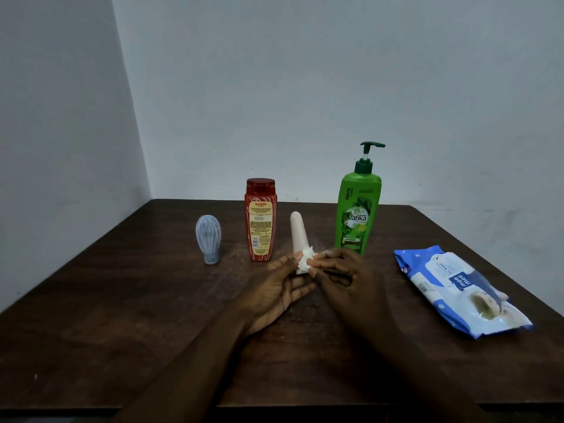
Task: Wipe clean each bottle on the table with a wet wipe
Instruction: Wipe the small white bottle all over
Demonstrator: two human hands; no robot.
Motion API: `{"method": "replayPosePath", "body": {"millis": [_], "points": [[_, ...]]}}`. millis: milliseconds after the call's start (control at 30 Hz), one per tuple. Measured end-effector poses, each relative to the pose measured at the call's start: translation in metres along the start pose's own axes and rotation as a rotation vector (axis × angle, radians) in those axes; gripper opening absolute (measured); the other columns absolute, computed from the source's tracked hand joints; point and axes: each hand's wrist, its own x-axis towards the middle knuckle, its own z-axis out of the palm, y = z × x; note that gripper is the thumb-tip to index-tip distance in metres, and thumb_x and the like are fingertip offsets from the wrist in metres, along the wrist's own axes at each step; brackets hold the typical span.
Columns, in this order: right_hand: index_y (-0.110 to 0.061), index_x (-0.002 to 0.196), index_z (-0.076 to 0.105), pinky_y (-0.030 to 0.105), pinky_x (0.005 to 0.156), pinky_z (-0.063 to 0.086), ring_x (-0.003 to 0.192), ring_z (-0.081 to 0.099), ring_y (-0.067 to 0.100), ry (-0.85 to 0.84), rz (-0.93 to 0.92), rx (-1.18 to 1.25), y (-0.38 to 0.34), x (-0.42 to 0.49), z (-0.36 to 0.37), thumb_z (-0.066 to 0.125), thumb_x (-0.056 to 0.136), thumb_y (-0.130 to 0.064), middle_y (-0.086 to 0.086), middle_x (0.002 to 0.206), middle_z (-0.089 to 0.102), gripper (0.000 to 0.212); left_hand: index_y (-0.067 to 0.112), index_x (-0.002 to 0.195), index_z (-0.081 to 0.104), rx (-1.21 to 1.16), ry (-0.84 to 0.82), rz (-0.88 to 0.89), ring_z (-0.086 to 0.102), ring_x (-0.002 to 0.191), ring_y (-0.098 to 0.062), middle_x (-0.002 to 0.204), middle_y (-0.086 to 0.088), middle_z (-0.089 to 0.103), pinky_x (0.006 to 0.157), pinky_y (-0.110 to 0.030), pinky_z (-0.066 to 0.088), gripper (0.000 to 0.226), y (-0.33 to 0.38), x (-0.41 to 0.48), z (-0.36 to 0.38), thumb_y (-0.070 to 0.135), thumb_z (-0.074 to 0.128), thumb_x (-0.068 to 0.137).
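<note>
The white bottle (pixel 298 233) sits just below the middle of the frame, tilted with its rounded tip pointing up and away, its lower end in both hands above the worktop (pixel 122 315). The left hand (pixel 274 291) cradles the base from below, thumb on the side and fingers only loosely curled. The right hand (pixel 345 279) pinches a bunched wipe (pixel 305 261) against the bottle's lower part, so its grip is closed on the wipe.

It looks a light, stiff plastic thing, narrow and tapering, so I'd guess it could slip toward the thin end once wet; holding it at the broad base, as now, seems the safest place. Whether it is full I cannot tell.

Standing upright behind are the grey bottle (pixel 208 239) at centre left, the red bottle (pixel 260 219) beside it, and the green pump bottle (pixel 358 209) at centre right, just behind the right hand. That tall one looks heavier and top-heavy; I'd take it by the body, not the pump. The wipes pack (pixel 457 291) lies flat at the right.
</note>
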Motion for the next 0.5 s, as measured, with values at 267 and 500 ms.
{"method": "replayPosePath", "body": {"millis": [267,500], "points": [[-0.025,0.091,0.078,0.026,0.087,0.056,0.093,0.071,0.005,0.029,0.292,0.275,0.0025,0.0053,-0.0015,0.077,0.084,-0.012,-0.012,0.094,0.076,0.015,0.011,0.14,0.051,-0.002,-0.096,-0.034,0.059,0.127,-0.027,0.139,-0.014,0.061,0.115,-0.05,0.037,0.05,-0.0025,-0.0005,0.0011,0.032,0.053,0.094],[-0.024,0.094,0.079,0.016,0.084,0.051,0.098,0.068,0.001,0.02,0.247,0.178,0.0024,0.0037,-0.0019,0.077,0.083,-0.013,-0.013,0.099,0.073,0.016,0.015,0.143,0.049,0.063,-0.151,-0.071,0.053,0.132,-0.022,0.144,-0.013,0.056,0.116,-0.047,0.034,0.062,-0.0041,-0.0009,0.0008,0.039,0.062,0.087]]}}
